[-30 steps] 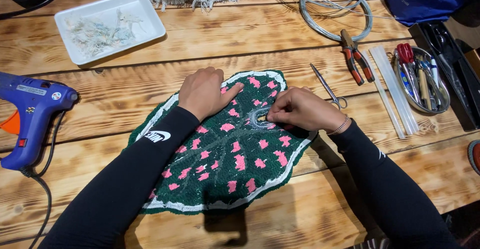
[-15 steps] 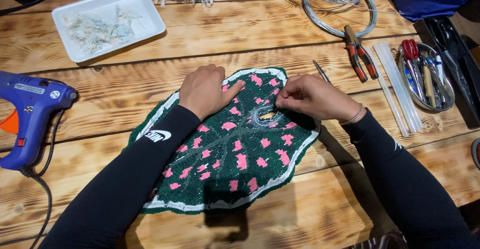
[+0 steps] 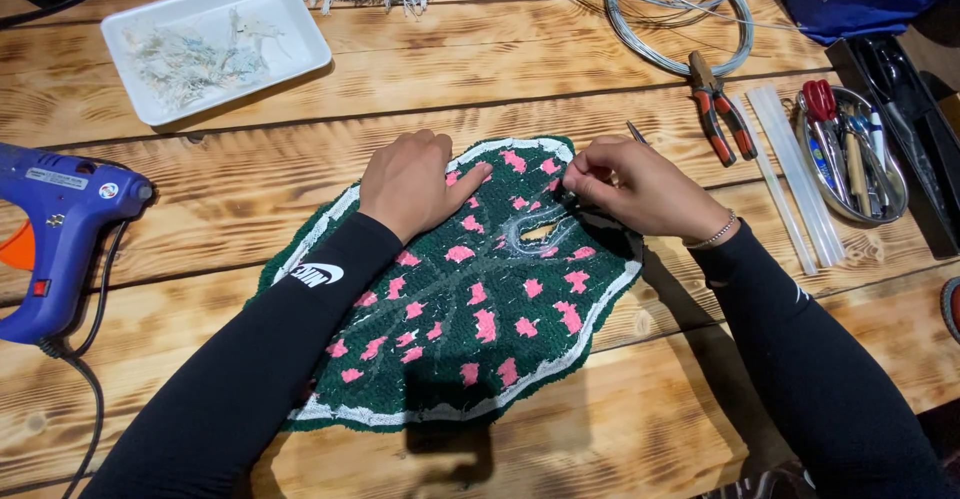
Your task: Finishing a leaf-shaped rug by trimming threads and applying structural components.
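Note:
A leaf-shaped tufted piece (image 3: pixel 470 309), dark green with pink patches and a white rim, lies flat on the wooden table (image 3: pixel 560 69). A thin silvery wire (image 3: pixel 525 234) runs along its middle as a curved line and loop. My left hand (image 3: pixel 415 181) lies palm down on the leaf's upper left part, fingers spread, pressing it. My right hand (image 3: pixel 635 187) rests on the upper right edge, its fingertips pinched together on the wire near the loop.
A blue glue gun (image 3: pixel 60 239) with its cable lies at the left. A white tray (image 3: pixel 215 44) of scraps sits at the back left. Coiled wire (image 3: pixel 680 9), pliers (image 3: pixel 722 114), clear glue sticks (image 3: pixel 795 184) and a metal dish of tools (image 3: pixel 855 154) lie at the right.
My right hand has shifted slightly up and left along the wire toward the leaf's top edge. The left hand stays pressed on the leaf.

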